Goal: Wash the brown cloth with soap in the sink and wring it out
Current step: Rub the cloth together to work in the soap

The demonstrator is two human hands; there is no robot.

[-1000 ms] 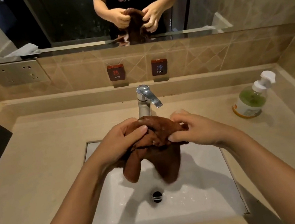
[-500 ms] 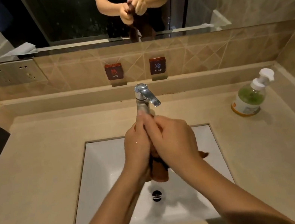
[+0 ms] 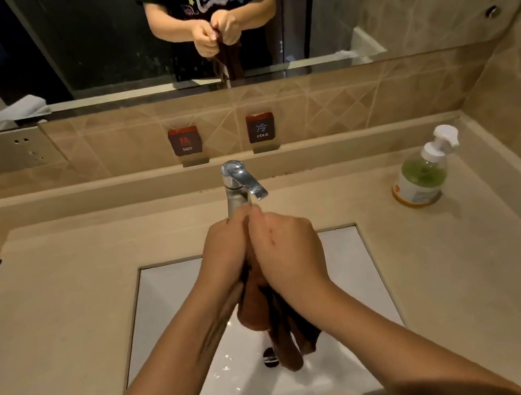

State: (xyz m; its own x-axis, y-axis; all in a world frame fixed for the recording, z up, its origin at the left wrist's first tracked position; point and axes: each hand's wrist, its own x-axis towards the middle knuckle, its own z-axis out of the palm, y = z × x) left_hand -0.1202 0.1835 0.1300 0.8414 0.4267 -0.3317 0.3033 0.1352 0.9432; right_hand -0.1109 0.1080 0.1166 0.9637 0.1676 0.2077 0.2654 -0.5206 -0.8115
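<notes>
Both the left hand [image 3: 227, 255] and right hand [image 3: 288, 255] gripped the bunched, wet brown cloth [image 3: 276, 326] over the white rectangular sink [image 3: 348, 286], seemingly mid-scrub or wringing; opposed twisting looked next.

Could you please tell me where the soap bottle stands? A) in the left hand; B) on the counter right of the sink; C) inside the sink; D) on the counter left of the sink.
B: the soap bottle stands upright on the counter, right of the sink.

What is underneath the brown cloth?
The wet white sink lies below the cloth. Its dark drain peeks out, but the hanging cloth ends cover the drain's right part.
</notes>
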